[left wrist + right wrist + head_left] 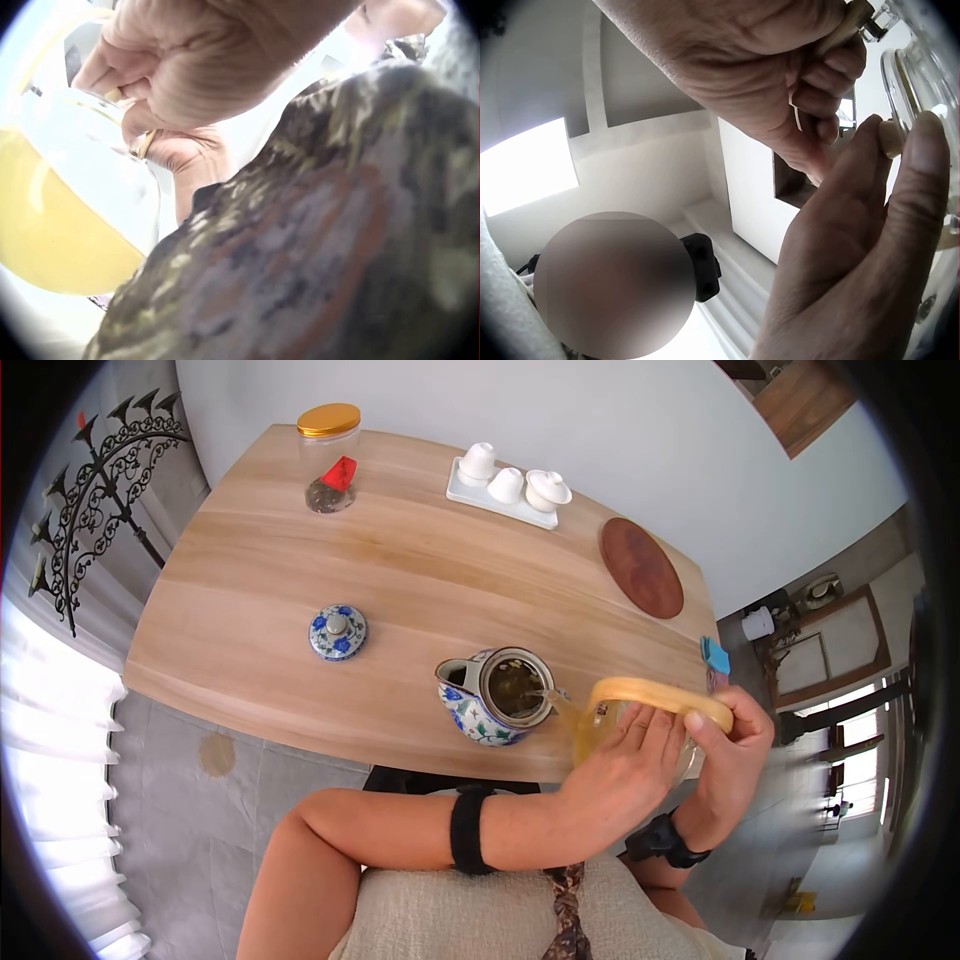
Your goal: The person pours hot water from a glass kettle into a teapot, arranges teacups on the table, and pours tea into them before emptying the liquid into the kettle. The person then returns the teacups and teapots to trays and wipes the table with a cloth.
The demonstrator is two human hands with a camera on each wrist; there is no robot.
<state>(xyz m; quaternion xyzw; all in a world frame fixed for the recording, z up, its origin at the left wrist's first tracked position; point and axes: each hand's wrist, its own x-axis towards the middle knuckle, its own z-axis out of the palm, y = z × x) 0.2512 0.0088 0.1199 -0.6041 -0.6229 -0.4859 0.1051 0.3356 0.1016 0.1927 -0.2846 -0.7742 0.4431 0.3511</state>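
A glass teapot (60, 225) with yellow liquid is tilted to the left. My right hand (738, 745) grips its arched wooden handle (655, 692). My left hand (625, 770) reaches under that handle and pinches the small wooden knob (889, 139) of its lid, best seen in the right wrist view. The spout (566, 712) points over a blue-and-white porcelain teapot (478, 720), which is uncovered and has liquid and tea leaves inside. A thin stream runs between them. Farther left, the matching porcelain lid (338, 634) lies on the wooden table (240, 590).
At the back left stands a jar (330, 455) with a gold cap and red label. White cups and a lidded bowl share a white tray (500, 510) at the back. A brown oval board (641, 568) and a blue item (714, 655) lie toward the right edge.
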